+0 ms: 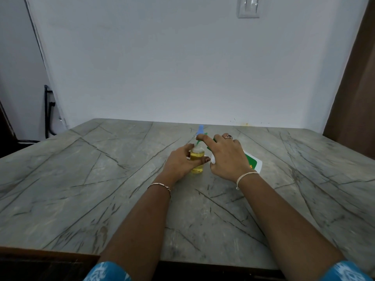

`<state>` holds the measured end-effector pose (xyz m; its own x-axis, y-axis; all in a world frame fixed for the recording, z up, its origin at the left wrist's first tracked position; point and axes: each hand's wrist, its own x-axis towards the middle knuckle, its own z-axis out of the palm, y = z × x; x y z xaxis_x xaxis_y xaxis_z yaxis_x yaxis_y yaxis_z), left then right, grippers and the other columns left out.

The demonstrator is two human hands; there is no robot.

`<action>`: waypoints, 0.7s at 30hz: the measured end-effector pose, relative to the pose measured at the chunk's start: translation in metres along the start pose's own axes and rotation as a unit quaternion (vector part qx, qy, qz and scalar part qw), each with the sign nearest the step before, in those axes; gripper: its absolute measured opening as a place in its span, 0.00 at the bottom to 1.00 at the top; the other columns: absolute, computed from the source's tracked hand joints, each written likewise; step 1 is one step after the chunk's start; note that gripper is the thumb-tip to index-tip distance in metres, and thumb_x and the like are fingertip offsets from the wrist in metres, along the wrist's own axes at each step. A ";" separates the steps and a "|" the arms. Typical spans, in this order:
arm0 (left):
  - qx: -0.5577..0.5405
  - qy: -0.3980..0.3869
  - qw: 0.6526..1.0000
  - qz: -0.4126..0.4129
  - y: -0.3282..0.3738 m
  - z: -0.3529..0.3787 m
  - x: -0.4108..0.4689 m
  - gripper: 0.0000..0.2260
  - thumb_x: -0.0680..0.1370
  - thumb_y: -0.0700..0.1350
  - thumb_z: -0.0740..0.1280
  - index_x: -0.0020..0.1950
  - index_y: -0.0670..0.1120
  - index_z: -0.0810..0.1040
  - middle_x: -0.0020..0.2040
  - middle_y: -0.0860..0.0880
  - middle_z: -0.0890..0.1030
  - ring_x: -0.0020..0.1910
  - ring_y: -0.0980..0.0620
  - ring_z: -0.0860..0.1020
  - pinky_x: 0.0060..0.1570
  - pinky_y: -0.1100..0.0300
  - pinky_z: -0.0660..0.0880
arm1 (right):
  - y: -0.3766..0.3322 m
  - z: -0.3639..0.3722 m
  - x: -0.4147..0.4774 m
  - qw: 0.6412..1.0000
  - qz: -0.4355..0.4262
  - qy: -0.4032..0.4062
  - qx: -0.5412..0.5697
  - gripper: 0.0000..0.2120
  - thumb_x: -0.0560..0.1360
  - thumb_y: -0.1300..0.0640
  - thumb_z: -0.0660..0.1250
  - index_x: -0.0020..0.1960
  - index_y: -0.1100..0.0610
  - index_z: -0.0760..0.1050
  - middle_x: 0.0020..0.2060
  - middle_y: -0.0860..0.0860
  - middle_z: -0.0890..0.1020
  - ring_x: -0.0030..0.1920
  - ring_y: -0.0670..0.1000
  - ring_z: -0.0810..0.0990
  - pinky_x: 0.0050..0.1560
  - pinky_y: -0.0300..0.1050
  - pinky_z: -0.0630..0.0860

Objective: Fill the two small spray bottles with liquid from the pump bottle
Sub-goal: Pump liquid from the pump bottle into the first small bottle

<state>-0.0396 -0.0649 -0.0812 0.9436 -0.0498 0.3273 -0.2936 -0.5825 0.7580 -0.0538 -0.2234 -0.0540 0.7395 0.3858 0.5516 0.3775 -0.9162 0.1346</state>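
Note:
A small clear spray bottle (197,158) with no top on stands on the table, holding yellow liquid up to near its shoulder. My left hand (179,162) grips it from the left, thumb and fingers around its body. My right hand (228,157) holds the white pump bottle with a green label (253,162), which is tilted toward the small bottle. The index finger lies on the green pump head (205,135), right above the small bottle's mouth. A light blue spray top (200,128) pokes up just behind the hands; what is below it is hidden.
The grey stone-patterned table (91,179) reaches to a white wall at the back. A dark chair (48,110) stands off its far left corner and a brown panel (353,98) rises at the right. The table's near edge (50,250) is dark wood.

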 end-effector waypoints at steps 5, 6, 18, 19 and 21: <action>0.008 -0.008 1.000 -0.013 0.000 0.000 0.001 0.35 0.69 0.61 0.73 0.72 0.47 0.71 0.66 0.49 0.78 0.63 0.49 0.76 0.65 0.52 0.73 | 0.004 -0.001 -0.002 1.000 -0.010 -0.004 0.004 0.42 0.70 0.53 0.67 0.75 0.40 0.46 0.54 0.53 0.76 0.58 0.57 0.72 0.55 0.52 0.72; 0.008 -0.009 1.000 -0.015 0.000 0.000 0.000 0.36 0.69 0.62 0.73 0.72 0.47 0.71 0.66 0.49 0.78 0.63 0.49 0.76 0.65 0.52 0.73 | 0.004 -0.001 -0.002 1.000 -0.009 -0.005 0.007 0.41 0.70 0.53 0.67 0.75 0.40 0.47 0.54 0.53 0.76 0.58 0.57 0.72 0.55 0.52 0.72; -0.001 -0.007 1.000 -0.005 0.002 -0.001 -0.002 0.29 0.71 0.58 0.73 0.68 0.48 0.74 0.62 0.49 0.80 0.58 0.51 0.77 0.60 0.56 0.74 | -0.002 0.003 0.003 1.000 0.006 0.011 0.008 0.36 0.68 0.54 0.70 0.70 0.43 0.55 0.57 0.52 0.76 0.60 0.56 0.72 0.58 0.53 0.71; -0.002 -0.008 1.000 -0.007 0.002 -0.001 -0.002 0.30 0.71 0.59 0.73 0.69 0.48 0.73 0.63 0.49 0.79 0.60 0.50 0.77 0.61 0.54 0.74 | 0.000 0.003 0.003 1.000 0.004 0.010 0.011 0.36 0.68 0.54 0.70 0.70 0.42 0.55 0.56 0.52 0.76 0.59 0.56 0.72 0.58 0.53 0.71; -0.002 -0.009 1.000 -0.016 0.001 -0.001 -0.002 0.34 0.70 0.60 0.73 0.72 0.47 0.71 0.66 0.49 0.78 0.63 0.48 0.76 0.64 0.52 0.73 | 0.004 0.003 0.001 1.000 -0.002 0.002 0.017 0.38 0.69 0.53 0.69 0.72 0.41 0.52 0.55 0.52 0.76 0.59 0.57 0.72 0.56 0.53 0.72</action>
<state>-0.0417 -0.0651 -0.0804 0.9549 -0.0463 0.2933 -0.2645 -0.5813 0.7695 -0.0503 -0.2260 -0.0552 0.7351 0.3897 0.5547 0.3996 -0.9101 0.1099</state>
